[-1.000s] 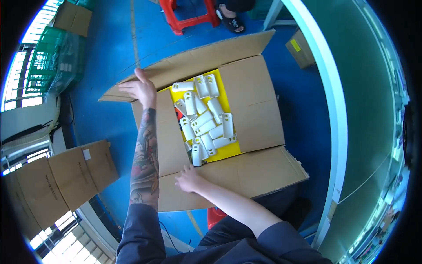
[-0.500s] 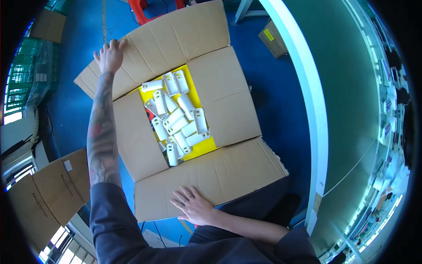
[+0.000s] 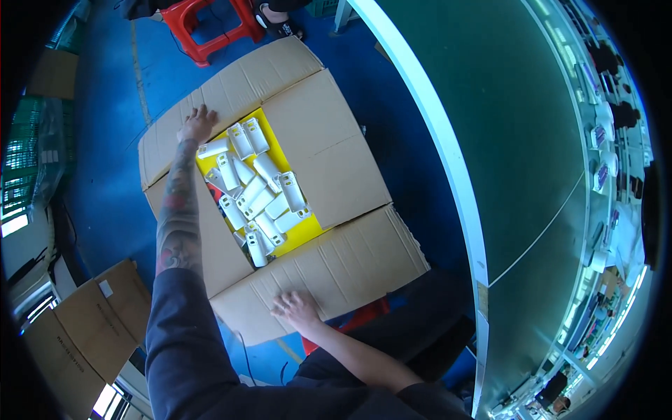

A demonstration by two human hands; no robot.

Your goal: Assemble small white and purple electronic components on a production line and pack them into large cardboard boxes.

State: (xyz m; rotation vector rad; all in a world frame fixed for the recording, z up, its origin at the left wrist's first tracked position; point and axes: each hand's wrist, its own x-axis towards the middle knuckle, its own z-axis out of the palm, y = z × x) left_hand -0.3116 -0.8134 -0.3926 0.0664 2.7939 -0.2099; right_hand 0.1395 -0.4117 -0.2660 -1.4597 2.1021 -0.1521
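A large open cardboard box [image 3: 329, 154] lies before me with its flaps folded outward. In its opening, several white plastic housings [image 3: 257, 198] are piled loosely on a yellow sheet [image 3: 279, 145]. My left hand [image 3: 198, 124] rests on the far flap [image 3: 238, 82], near the upper left corner of the opening, fingers spread. On the near flap [image 3: 350, 262], my right hand [image 3: 295, 309] lies with its fingers apart and slightly bent. Neither hand holds anything.
Along the right runs a green-topped table [image 3: 511, 161] with a pale edge. A red stool [image 3: 203, 35] stands beyond the box, with a person's foot [image 3: 280, 24] beside it. Brown cartons [image 3: 91, 329] stand at the lower left, green crates [image 3: 24, 147] at the far left.
My left hand has moved from the far flap's outer edge inward toward the opening, and that flap now looks narrower. My right hand stays on the near flap. The whole view has shifted.
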